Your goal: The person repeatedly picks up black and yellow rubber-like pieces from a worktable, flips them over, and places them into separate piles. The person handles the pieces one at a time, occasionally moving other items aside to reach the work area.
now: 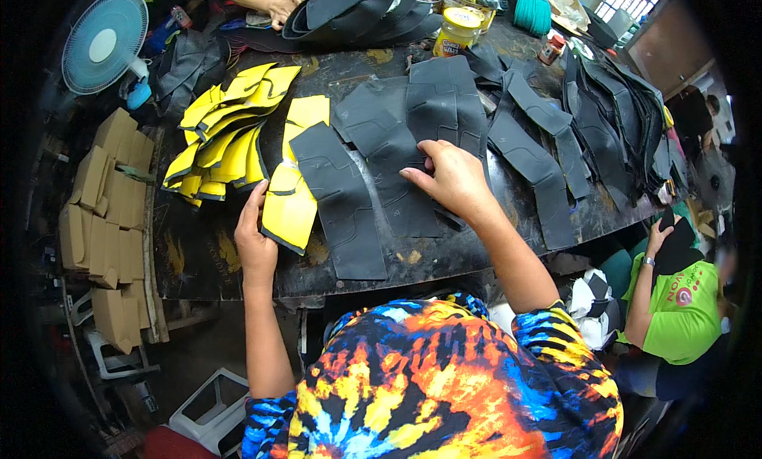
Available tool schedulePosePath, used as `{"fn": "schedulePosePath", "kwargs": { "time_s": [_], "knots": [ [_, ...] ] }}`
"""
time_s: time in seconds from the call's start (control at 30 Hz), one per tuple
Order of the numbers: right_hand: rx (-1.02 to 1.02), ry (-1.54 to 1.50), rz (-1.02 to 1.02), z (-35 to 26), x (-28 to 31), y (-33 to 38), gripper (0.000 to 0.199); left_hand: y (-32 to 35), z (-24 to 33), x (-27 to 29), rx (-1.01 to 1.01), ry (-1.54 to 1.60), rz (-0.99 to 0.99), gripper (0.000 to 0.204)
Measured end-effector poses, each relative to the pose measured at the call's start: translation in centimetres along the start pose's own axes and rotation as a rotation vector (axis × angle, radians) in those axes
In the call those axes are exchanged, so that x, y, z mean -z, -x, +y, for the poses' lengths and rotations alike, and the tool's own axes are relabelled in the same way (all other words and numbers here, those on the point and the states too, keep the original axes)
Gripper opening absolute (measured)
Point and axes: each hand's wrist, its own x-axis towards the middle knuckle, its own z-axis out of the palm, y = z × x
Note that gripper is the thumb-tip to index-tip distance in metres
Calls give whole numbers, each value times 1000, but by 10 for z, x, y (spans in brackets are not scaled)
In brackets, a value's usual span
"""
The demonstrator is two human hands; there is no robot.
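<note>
Looks partway along, with yellow, black-edged sheet pieces (230, 156) heaped at the left of the dark, worn desk (184, 248), perhaps done, and curved black sheet pieces (371, 129) overlapping centrally and rightward, perhaps remaining. With left hand (256, 241) upright, touches the edge of a single yellow, black-rimmed piece (288, 217); cannot tell whether pinching. With right hand (454, 175) slanting inward, rests on central black pieces, spreading thumb from forefinger.
</note>
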Motion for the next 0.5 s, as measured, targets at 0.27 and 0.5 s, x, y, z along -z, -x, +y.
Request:
{"fn": "schedulePosePath", "kwargs": {
  "time_s": [0.27,0.5],
  "knots": [
    [-110,-192,340,37,22,-8,24,-18,13,2,-122,-38,44,36],
    [-231,-209,313,38,12,-16,36,-11,35,11,-183,-169,77,29]
  ]
}}
